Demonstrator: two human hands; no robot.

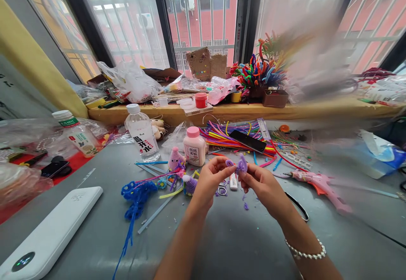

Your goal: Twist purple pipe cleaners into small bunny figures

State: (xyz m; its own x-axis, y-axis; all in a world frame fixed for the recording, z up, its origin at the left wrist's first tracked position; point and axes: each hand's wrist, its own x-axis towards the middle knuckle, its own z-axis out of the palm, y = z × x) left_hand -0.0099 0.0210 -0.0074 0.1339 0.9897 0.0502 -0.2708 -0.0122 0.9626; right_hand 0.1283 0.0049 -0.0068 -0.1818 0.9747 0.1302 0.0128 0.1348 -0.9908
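Note:
Between my two hands, above the grey table, is a small purple pipe-cleaner bow [241,164]. Pinched at its left side by thumb and finger is my left hand [216,177]. My right hand [260,183] grips its right side, with a beaded bracelet [306,250] on the wrist. Scissors [222,190] lie just behind and below the hands, partly hidden. Purple fuzz scraps [246,206] are scattered on the table. Left of my hands sit a pink pointed figure [176,159], a purple striped one [189,184] and blue crocheted yarn [139,195].
A pink glue gun [320,182] lies at right with its cord. Behind are a pink-capped bottle [194,148], a water bottle [141,134], a black phone [247,141] and bundled pipe cleaners [218,136]. A white power bank [60,229] lies front left. Plastic blurs the right side.

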